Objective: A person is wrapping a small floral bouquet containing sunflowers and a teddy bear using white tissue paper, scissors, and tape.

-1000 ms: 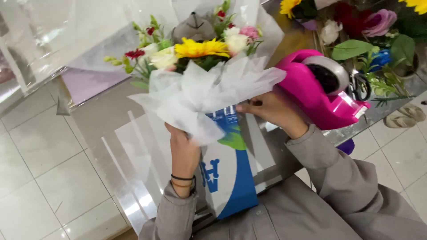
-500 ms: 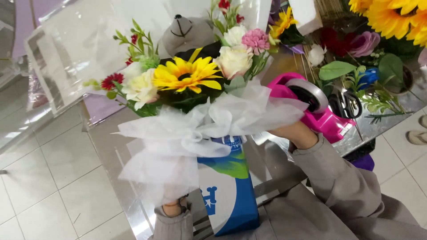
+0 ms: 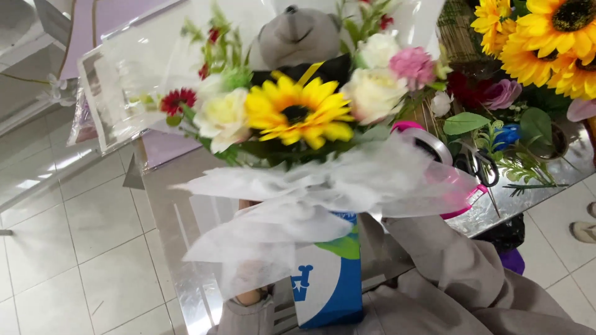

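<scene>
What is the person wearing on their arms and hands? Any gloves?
Both arms wear loose, grey-beige long sleeves: the right sleeve is wide and creased, the left sleeve shows only its cuff. The hands themselves are hidden behind white wrapping tissue, so gloves cannot be judged.

Bright, even light — floor glare, motion-blurred white wrap (image 3: 292, 205).

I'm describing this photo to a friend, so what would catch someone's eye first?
A yellow sunflower sits at the centre of a bouquet with cream roses, wrapped in white tissue paper that hides the hands. A grey teddy bear peeks out behind it, and more sunflowers fill the top right corner.
</scene>
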